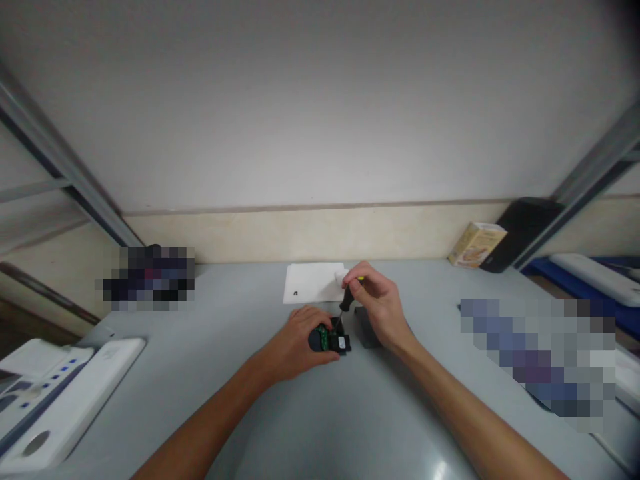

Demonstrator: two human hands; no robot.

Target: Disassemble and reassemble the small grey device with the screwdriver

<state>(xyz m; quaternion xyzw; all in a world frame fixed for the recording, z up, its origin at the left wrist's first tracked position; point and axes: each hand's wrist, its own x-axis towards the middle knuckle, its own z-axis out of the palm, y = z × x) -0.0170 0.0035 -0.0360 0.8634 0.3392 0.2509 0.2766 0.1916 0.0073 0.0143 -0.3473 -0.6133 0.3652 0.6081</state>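
My left hand (300,343) is closed round a small black electronic device (341,343) whose green circuit board (324,337) lies exposed. A round dark part sits at the device's left side. In my right hand (379,300) is a screwdriver (346,299) with a black and yellow handle, held at a slant. Its thin shaft points down into the device; whether the tip touches a screw is too small to tell. Beside the device, partly under my right hand, lies a dark flat piece (367,330). Behind my hands is a white sheet (310,280) bearing some tiny black bits (295,293).
A yellow box (477,245) and a black case (525,230) lean at the back right of the grey table (320,427). White and blue panels (75,400) lie at the left edge. Blurred-out items sit at both sides, with a wall behind.
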